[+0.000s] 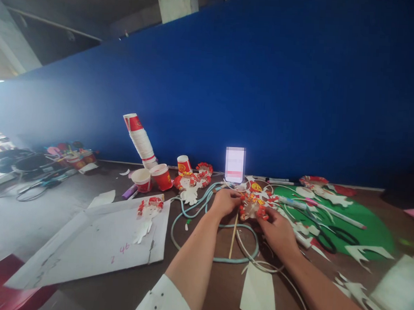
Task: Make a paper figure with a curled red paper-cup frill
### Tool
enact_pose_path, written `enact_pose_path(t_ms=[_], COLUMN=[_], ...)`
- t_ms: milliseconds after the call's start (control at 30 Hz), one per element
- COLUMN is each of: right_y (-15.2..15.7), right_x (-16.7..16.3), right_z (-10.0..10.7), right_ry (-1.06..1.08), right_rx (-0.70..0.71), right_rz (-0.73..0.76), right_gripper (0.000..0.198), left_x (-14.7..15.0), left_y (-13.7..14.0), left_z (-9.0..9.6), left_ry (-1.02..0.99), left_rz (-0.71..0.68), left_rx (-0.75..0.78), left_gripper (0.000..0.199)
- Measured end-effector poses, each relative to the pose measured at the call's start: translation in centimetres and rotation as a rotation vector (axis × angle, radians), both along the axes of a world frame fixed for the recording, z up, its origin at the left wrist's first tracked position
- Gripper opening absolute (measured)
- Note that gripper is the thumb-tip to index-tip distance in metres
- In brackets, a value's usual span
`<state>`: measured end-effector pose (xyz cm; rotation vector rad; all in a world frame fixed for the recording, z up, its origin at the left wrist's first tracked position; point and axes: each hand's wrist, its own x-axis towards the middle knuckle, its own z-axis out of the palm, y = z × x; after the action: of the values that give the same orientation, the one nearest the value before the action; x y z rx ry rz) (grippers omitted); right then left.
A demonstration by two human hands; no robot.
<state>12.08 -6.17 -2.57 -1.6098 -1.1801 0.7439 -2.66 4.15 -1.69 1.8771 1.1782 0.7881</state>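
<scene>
The red-and-white paper figure (251,210) is in the gap between the two hands, a little above the surface (226,290) or resting on it; this height I cannot tell. The left hand (226,203) is at its left side, with the fingertips nearly together at the red edge. The right hand (275,230) comes from the lower right, and its thumb and fingers are closed on the red edge of the opposite side. So both hands seem to hold it by a pinch, and neither one is clearly nearer, because each touches its own side. The pale middle part of the figure is between them. Its long axis is not easy to read, since the fingers cover the ends; the visible part appears slightly wider across, from one hand to the other.

Just below the figure, a thin wooden stick (233,239) points toward the person, almost at a right angle to this line. Whether it is joined to the figure, I cannot say. The blue cable (172,232) makes loops around this place, and the green sheet (373,228) lies to the right.
</scene>
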Motion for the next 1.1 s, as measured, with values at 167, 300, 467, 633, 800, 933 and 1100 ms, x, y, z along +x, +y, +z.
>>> enact_pose_path(t_ms=[167, 300, 467, 633, 800, 933, 1100], right_y=[-0.1, -0.1, -0.1, 0.0, 0.1, 0.1, 0.5], right_x=[-0.1, -0.2, -0.1, -0.1, -0.3, -0.4, 0.3], right_z=[0.1, 0.3, 0.5, 0.6, 0.4, 1.0, 1.9], right_ry=[-0.026, 0.008, -0.015, -0.22, -0.222, -0.386, -0.627], right_rx=[0.008, -0.006, -0.033, -0.028, 0.011, 0.282, 0.466], right_rz=[-0.029, -0.041, -0.053, -0.181, -0.165, -0.189, -0.092], right_gripper=[0.03, 0.027, 0.027, 0.044, 0.059, 0.083, 0.073], left_x=[0.1, 0.0, 0.1, 0.3, 0.4, 0.6, 0.8], left_y=[0.4, 0.4, 0.4, 0.1, -0.6, -1.2, -1.9], left_z=[-0.7, -0.6, -0.3, 0.3, 1.5, 2.7, 3.6], left_ry=[0.0, -0.019, -0.094, -0.106, 0.057, 0.181, 0.192], left_rz=[0.012, 0.0, -0.026, -0.039, -0.035, -0.077, -0.164], left_rx=[-0.005, -0.009, -0.022, -0.027, 0.111, 0.326, 0.388], left_gripper=[0.022, 0.02, 0.024, 0.031, 0.023, 0.021, 0.022])
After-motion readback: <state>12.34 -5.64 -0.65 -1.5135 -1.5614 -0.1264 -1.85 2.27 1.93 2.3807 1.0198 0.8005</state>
